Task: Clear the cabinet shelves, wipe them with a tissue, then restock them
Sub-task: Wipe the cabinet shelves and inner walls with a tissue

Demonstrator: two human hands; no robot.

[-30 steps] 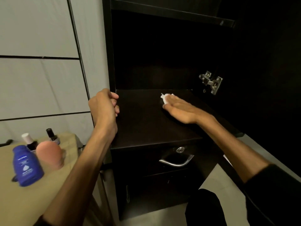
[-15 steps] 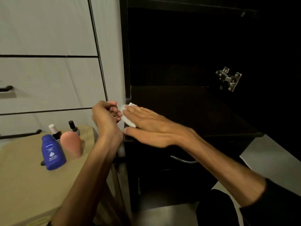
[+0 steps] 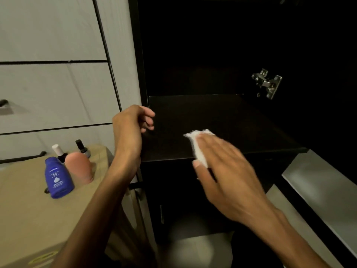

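Tissue [image 3: 199,147] sits under the flat, straight fingers of the right hand [image 3: 224,171], pressed to the dark cabinet shelf [image 3: 222,120] at its front lip, roughly at the shelf's six o'clock. Half a second ago that hand was working the shelf's near-left corner, right against the left hand; now it has swept rightward along the front edge, blurred with speed, so I judge the wiping stroke is mid-pass and the front strip is nearly covered. The left hand [image 3: 131,124] stays at the shelf's nine o'clock, fingers loosely curled beside the cabinet's side panel; I cannot tell whether it actually holds the panel or merely rests against it. Part of the tissue hangs past the front lip, so a further pull toward six o'clock could drag it off the board. Open shelf stretches toward twelve and two o'clock with nothing standing on it, though the metal hinge [image 3: 267,83] juts out at two o'clock and could snag the paper. Restocking is not yet begun: the blue Nivea bottle [image 3: 58,176], the pink bottle [image 3: 79,167] and two nail polish bottles [image 3: 59,152] wait on the beige table [image 3: 29,219] at eight o'clock.
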